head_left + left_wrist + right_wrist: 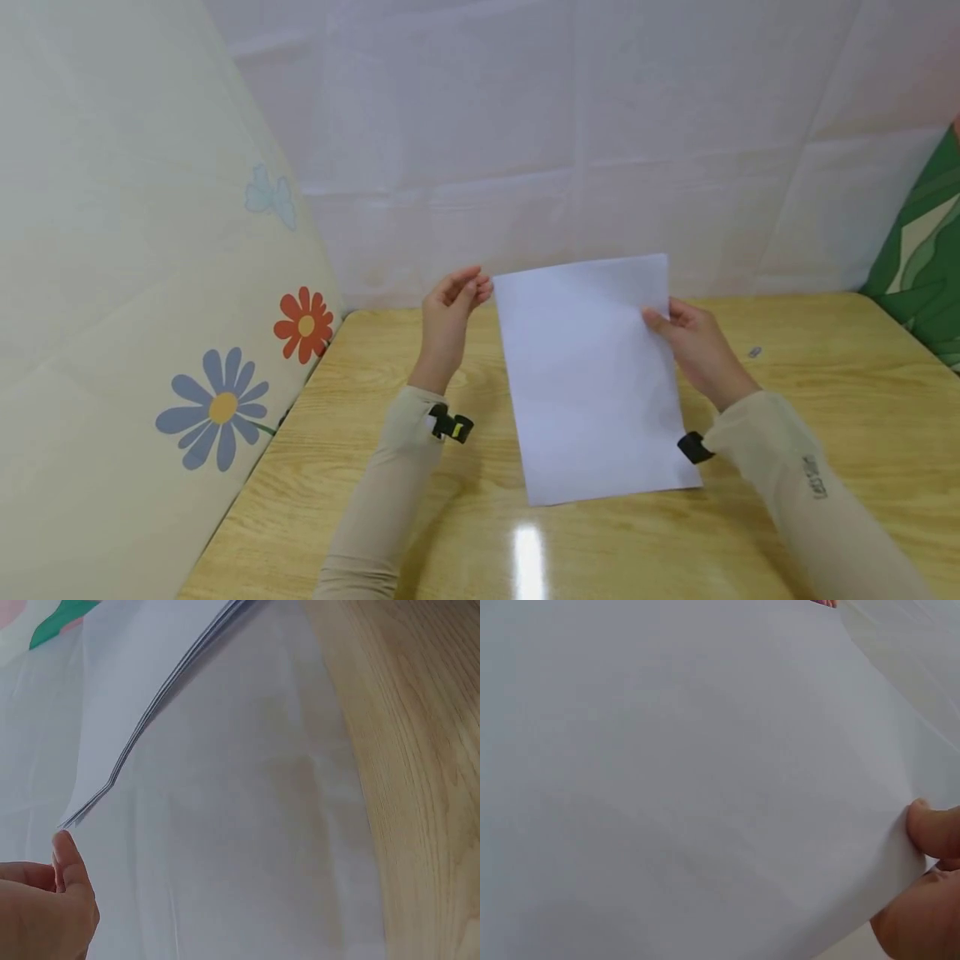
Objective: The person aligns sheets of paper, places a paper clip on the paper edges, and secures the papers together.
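I'm seeing soft, even light in the head view, with white glare (528,557) shining off the tabletop (622,550) and faint shadows (447,492) falling beside both sleeves (381,500). Both wrist views are looking dimmer and greyer, the paper (697,772) showing only hazy shading.

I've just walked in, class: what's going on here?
Someone holds up a thin stack of white paper over the wooden table. The right hand grips its right edge, thumb in front. The left hand is by its top left corner, apparently not gripping it. A small clip lies to the right.
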The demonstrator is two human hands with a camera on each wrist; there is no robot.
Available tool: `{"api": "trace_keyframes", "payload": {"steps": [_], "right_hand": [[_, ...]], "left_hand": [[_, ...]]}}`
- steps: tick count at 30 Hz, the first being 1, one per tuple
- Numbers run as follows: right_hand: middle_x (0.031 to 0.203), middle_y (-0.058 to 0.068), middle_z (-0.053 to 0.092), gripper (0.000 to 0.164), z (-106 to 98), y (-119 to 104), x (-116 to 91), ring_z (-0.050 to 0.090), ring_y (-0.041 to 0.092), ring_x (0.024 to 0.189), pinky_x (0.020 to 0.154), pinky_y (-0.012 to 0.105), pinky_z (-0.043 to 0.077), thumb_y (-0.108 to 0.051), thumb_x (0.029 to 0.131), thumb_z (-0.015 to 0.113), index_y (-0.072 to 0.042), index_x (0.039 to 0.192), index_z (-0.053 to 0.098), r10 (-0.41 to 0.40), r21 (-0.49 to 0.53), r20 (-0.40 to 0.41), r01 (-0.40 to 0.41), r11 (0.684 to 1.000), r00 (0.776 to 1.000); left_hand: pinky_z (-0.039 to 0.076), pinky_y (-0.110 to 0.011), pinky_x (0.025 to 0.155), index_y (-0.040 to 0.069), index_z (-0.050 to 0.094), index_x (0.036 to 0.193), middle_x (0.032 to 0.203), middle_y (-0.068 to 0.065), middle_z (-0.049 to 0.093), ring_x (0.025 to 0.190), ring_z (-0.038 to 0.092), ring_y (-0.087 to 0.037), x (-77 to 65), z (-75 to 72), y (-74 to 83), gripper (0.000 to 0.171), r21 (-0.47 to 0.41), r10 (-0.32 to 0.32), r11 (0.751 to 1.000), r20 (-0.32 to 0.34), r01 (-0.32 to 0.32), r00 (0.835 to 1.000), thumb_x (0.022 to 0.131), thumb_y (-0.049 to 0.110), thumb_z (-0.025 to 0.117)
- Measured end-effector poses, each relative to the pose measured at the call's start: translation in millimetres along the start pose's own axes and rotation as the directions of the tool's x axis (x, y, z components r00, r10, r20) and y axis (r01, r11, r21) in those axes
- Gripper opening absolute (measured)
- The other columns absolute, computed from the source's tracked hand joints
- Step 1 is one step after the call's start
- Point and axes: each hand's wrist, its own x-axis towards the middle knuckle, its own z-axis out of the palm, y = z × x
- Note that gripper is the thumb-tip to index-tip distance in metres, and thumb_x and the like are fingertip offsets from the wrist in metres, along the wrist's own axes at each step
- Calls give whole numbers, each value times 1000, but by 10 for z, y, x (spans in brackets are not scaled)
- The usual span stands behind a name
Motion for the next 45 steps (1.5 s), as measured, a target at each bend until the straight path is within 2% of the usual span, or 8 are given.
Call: {"api": "trace_keyframes", "payload": {"steps": [10,14,17,21,24,33,39,45], "right_hand": [[103,-19,60,66,-25,11,-16,58,3,96,77,19,51,-37,96,56,0,146,35,-26,63,13,25,998,1000],[101,-19,62,66,-33,26,-22,59,2,94,76,19,51,-34,95,58,3,145,35,-34,100,22,32,994,999],[101,-19,63,65,-40,41,-20,59,2,94,76,19,51,-33,95,58,4,144,35,-43,117,28,39,992,999],[100,-18,64,65,-48,51,-22,59,2,93,76,19,51,-31,95,59,5,143,36,-46,146,34,41,988,998],[101,-18,64,64,-52,53,-26,60,3,93,76,19,51,-32,95,60,3,143,37,-43,160,35,37,986,998],[101,-14,67,49,-38,73,-30,62,4,91,75,19,52,-26,94,61,-3,136,50,-87,248,40,75,966,995],[98,-15,67,52,-46,89,-18,62,3,90,74,19,52,-26,95,61,2,137,47,-79,216,37,69,974,996],[92,-22,63,62,-98,96,33,60,-1,86,73,19,52,-32,97,57,11,139,39,-42,11,50,42,999,998]], "left_hand": [[50,-25,90,-9,60,118,116,-26,60,92,61,-12,-7,-21,24,30,176,-35,984,-38,41,999,88,-10,61],[54,-21,73,-9,63,109,91,-11,68,75,62,-9,-25,-29,8,22,213,-46,975,-82,62,996,87,-5,66],[55,-23,64,-10,66,95,68,0,65,60,62,-8,-37,-32,-24,20,260,-43,963,-117,73,992,93,10,64],[56,-31,77,-10,67,98,77,-7,69,70,65,-10,-60,-12,-61,37,330,-35,943,-52,50,998,99,25,55],[55,-35,84,-9,65,109,95,-16,69,80,65,-11,-73,19,-79,29,363,-35,931,23,24,999,97,17,59],[57,-27,67,-13,67,102,92,-23,70,67,64,-7,-93,79,-117,18,363,-23,932,7,19,1000,88,-1,67],[57,-27,65,-14,67,100,84,-16,71,64,64,-8,-118,105,-107,17,318,-32,947,-11,34,999,88,-2,67],[57,-27,64,-14,67,99,81,-13,70,62,64,-9,-148,127,-135,17,307,-23,951,-9,25,1000,87,-2,67]]}}
